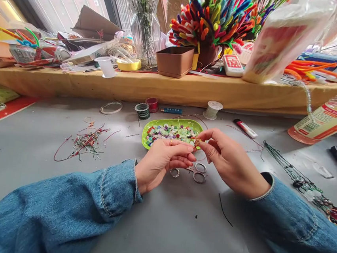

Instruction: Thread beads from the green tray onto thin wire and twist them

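Right hand (228, 158): thumb and forefinger pinched on small amber-coloured piece (197, 142), above bench (152, 228). Left hand (162, 157): fingers nearly together at piece's 8 o'clock; I cannot tell whether it grips anything. Green tray (144, 134) of beads (168, 131) at piece's 10 o'clock; scissors (195, 170) at its 6 o'clock.

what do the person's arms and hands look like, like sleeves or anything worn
The left sleeve and right sleeve are blue denim, loose and creased, with pale stitching near the cuffs. The left hand and right hand wear no gloves; a thin gold-coloured ring seems to show on the left.
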{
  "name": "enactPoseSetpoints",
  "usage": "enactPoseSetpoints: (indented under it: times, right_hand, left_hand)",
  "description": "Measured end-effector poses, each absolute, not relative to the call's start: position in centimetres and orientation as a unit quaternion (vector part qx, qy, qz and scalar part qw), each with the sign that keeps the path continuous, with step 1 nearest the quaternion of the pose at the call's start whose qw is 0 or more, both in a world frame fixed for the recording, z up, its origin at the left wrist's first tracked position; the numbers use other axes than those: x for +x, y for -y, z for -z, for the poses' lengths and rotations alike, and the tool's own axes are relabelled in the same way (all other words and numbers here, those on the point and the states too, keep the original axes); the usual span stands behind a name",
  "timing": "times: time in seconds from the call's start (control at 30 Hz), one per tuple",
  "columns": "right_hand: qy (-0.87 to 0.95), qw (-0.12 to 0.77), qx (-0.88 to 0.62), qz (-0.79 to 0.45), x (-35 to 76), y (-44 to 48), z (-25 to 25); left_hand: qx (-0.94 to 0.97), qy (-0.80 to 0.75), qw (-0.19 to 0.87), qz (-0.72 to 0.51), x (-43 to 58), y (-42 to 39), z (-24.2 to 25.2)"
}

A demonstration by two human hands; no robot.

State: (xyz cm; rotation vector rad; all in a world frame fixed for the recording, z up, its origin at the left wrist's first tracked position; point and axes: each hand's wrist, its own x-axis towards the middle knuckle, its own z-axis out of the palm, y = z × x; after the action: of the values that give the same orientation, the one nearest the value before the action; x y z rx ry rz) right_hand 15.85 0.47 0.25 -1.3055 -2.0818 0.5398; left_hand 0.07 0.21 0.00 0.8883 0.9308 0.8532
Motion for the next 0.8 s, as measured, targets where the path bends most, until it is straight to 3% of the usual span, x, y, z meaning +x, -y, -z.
enactPoseSetpoints:
  times: [0.17,0.37,0.63,0.8]
  right_hand:
    - [0.777,0.324,-0.478,-0.249,15.85,-0.55,-0.15]
    - [0.798,0.294,-0.492,-0.184,15.89,-0.39,-0.46]
    - [0.784,0.298,-0.484,-0.248,15.97,-0.44,-0.51]
    - [0.797,0.288,-0.489,-0.208,15.94,-0.35,-0.46]
  left_hand:
    - [0.418,-0.415,0.707,-0.392,0.23,-0.12,-0.08]
    - [0.428,-0.422,0.699,-0.388,0.26,0.05,0.04]
    - [0.437,-0.403,0.696,-0.403,0.31,0.56,-0.21]
    - [0.460,-0.393,0.694,-0.390,0.25,0.48,-0.04]
